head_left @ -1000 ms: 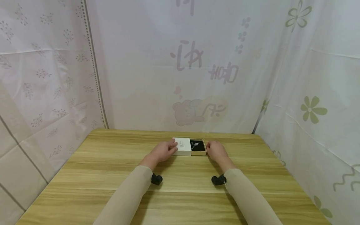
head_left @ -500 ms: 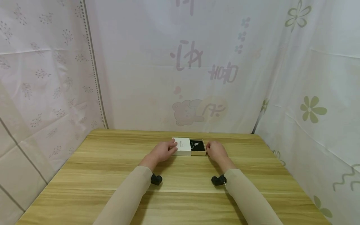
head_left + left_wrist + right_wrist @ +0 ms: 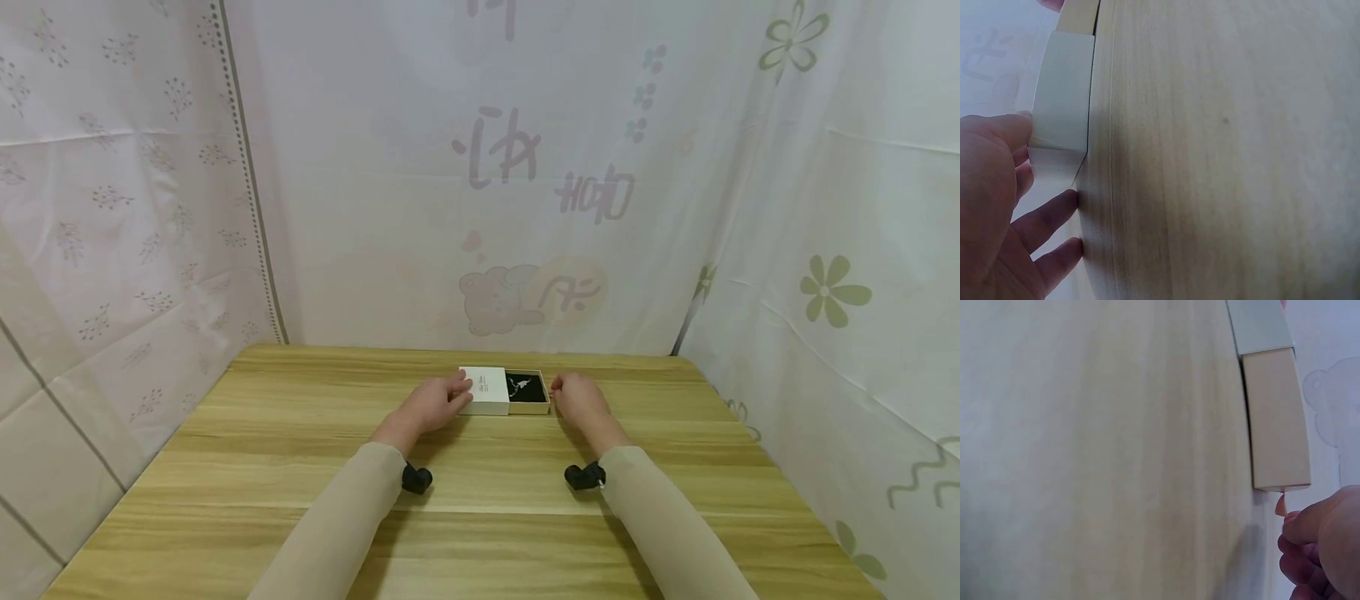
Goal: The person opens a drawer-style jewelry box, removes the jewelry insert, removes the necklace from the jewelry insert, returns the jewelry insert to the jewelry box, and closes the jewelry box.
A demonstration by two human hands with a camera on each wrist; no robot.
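A small white slide-out box lies on the wooden table near its far edge. From its right end protrudes a cream inner drawer, lined in black, with a silver piece of jewellery on the lining. My left hand holds the sleeve's left end, thumb and fingers spread around it, as the left wrist view also shows. At the drawer's outer end my right hand has its fingers curled, thumb and forefinger together at a short orange pull ribbon. A small gap separates those fingertips from the drawer.
The wood-grain table spreads widely in front of the box. Pale printed curtains hang behind it and along both sides. A small black device sits at the left wrist, and another black device at the right.
My right hand has shifted slightly to the right, away from the drawer's end. The box, its drawer and my left hand stay in place.
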